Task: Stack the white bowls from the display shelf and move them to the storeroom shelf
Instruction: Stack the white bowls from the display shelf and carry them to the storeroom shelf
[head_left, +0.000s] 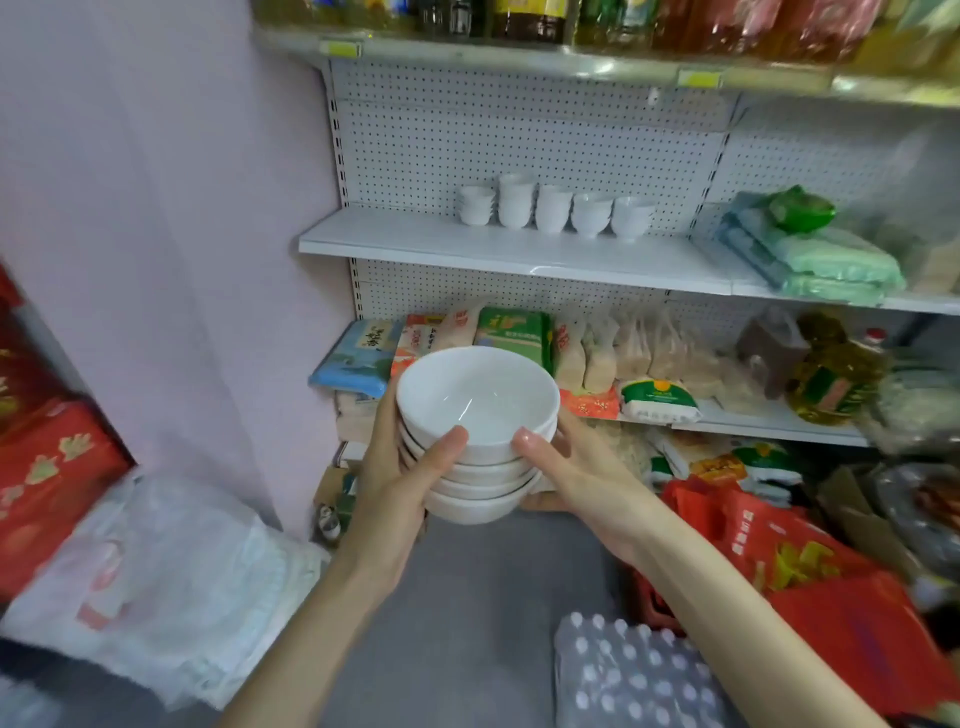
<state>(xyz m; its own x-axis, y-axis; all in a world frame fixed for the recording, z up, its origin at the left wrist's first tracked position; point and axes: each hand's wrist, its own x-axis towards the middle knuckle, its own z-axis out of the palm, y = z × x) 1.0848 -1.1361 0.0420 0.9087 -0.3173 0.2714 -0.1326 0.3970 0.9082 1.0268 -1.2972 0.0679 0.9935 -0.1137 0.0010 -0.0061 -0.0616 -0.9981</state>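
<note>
You hold the stack (478, 415) of white bowls between both hands at the centre of view, in the air in front of the shelving. Your left hand (400, 473) grips its 9 o'clock side, thumb pressed on the top bowl's wall, fingers wrapped round the far side. Your right hand (569, 480) clamps the 3 o'clock side, thumb on the upper bowls, fingers curled under the bottom one.

At 12 o'clock, beyond the stack, a white shelf (415, 244) carries a row of smaller bowls (553, 208) against the pegboard, with green packs (815, 260) at its 2 o'clock end. Bags (511, 332) stand on the shelf just behind the stack. Red boxes (47, 467) sit at 9 o'clock, and a bottle pack (623, 675) lies at 5 o'clock.
</note>
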